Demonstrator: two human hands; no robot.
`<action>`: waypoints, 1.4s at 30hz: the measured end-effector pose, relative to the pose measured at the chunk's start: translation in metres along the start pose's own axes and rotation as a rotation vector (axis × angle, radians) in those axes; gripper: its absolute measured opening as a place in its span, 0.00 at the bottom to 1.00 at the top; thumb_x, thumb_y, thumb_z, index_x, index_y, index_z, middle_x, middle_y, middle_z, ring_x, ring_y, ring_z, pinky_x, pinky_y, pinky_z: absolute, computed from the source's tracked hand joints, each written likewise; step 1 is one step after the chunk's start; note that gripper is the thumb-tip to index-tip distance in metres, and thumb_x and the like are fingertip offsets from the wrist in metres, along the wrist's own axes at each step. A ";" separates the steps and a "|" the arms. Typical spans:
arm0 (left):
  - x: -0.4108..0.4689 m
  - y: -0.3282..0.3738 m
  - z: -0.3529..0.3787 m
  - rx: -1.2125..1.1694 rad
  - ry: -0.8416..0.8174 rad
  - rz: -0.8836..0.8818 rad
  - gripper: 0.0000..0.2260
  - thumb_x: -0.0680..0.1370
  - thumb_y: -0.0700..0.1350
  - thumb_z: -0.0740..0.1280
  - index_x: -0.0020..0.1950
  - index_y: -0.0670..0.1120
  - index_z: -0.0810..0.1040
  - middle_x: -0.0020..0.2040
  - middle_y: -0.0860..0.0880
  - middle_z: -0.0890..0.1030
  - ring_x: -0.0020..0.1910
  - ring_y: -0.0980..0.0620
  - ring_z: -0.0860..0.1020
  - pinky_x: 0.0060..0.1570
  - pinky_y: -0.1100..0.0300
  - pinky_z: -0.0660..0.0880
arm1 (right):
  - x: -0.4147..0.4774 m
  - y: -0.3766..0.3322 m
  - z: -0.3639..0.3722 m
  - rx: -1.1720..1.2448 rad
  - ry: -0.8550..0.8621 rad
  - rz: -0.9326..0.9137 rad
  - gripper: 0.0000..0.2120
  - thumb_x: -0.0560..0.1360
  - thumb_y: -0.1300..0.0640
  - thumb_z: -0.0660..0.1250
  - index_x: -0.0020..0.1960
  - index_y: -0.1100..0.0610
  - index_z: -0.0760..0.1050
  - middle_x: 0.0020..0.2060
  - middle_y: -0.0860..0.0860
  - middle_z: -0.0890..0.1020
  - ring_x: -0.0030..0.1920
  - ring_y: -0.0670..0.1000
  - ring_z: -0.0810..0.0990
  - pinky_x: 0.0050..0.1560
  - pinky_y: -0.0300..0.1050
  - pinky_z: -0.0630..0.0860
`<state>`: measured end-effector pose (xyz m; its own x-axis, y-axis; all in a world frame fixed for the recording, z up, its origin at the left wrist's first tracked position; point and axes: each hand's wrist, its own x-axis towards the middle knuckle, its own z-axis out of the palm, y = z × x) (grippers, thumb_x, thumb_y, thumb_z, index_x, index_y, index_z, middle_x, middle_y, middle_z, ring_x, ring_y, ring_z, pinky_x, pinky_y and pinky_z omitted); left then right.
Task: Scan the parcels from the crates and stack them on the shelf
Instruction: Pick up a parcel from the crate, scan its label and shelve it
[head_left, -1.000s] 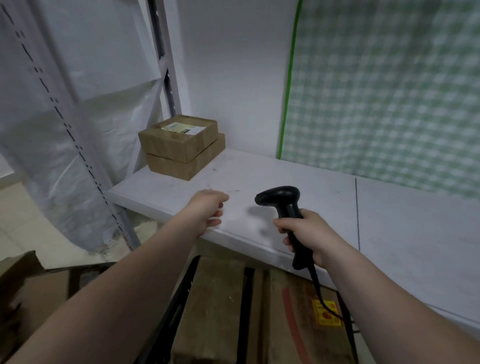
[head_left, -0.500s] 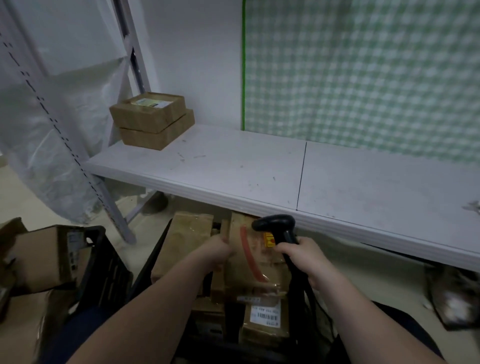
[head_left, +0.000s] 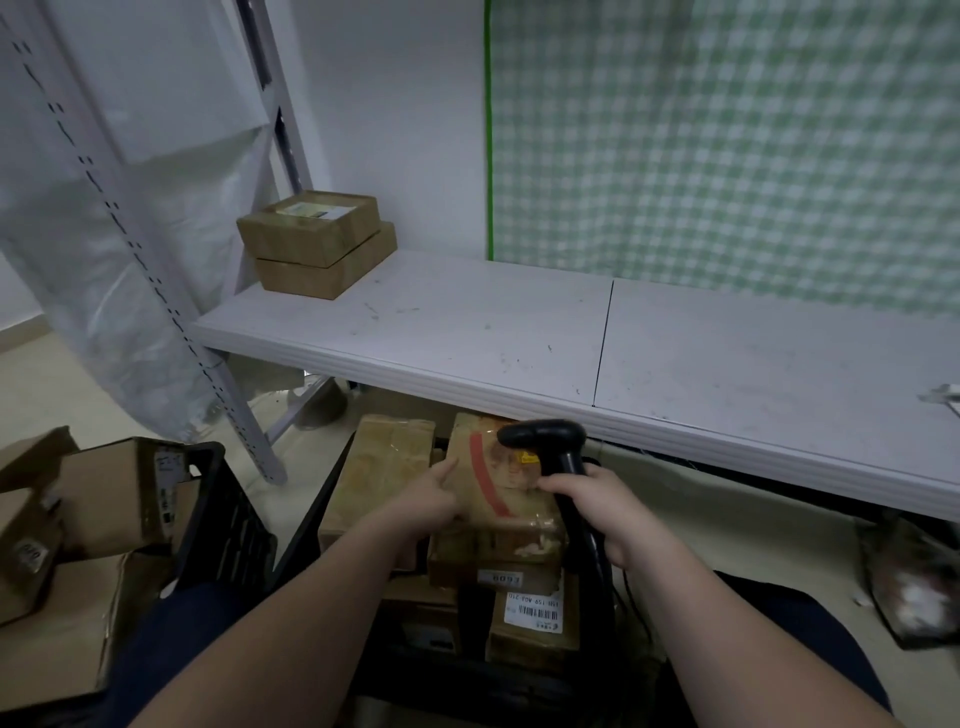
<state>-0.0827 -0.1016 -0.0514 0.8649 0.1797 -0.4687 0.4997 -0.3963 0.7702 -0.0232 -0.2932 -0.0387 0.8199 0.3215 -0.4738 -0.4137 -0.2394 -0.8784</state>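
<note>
A black crate below the shelf holds several brown parcels. My left hand grips the left edge of the top parcel, a brown box with a red stripe. My right hand holds a black barcode scanner by its handle, its head over that parcel's far end. Two brown parcels are stacked at the far left of the white shelf, the upper one with a label on top.
A second black crate with open cardboard boxes stands at the left. A perforated shelf upright and plastic sheeting rise at the left. A green checked cloth hangs behind the shelf. A dark bag lies on the floor at right.
My view has dropped from the shelf to the crate. Both hands came down from the shelf edge; my left hand has taken hold of the red-striped parcel.
</note>
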 end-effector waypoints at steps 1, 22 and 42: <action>-0.003 0.002 -0.005 0.002 0.013 0.019 0.34 0.76 0.33 0.67 0.78 0.48 0.57 0.67 0.45 0.70 0.47 0.58 0.73 0.34 0.69 0.73 | -0.002 -0.006 0.001 0.008 0.001 -0.017 0.08 0.73 0.58 0.71 0.51 0.58 0.78 0.40 0.56 0.83 0.37 0.56 0.83 0.34 0.44 0.77; -0.071 0.027 -0.101 0.228 0.521 0.376 0.29 0.67 0.49 0.75 0.66 0.49 0.70 0.57 0.49 0.76 0.53 0.52 0.74 0.43 0.60 0.71 | -0.063 -0.136 0.051 0.005 0.040 -0.401 0.04 0.75 0.57 0.69 0.48 0.55 0.75 0.48 0.57 0.79 0.44 0.57 0.79 0.45 0.52 0.77; -0.079 0.049 -0.136 -0.640 0.411 0.269 0.20 0.75 0.47 0.71 0.63 0.46 0.68 0.56 0.43 0.78 0.53 0.45 0.80 0.41 0.55 0.80 | -0.076 -0.190 0.053 -0.302 0.297 -0.607 0.08 0.71 0.56 0.69 0.49 0.57 0.76 0.40 0.55 0.81 0.35 0.52 0.78 0.38 0.47 0.77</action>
<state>-0.1200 -0.0133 0.0824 0.8452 0.5180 -0.1313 0.0941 0.0975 0.9908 -0.0281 -0.2239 0.1607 0.9600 0.2266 0.1644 0.2383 -0.3533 -0.9046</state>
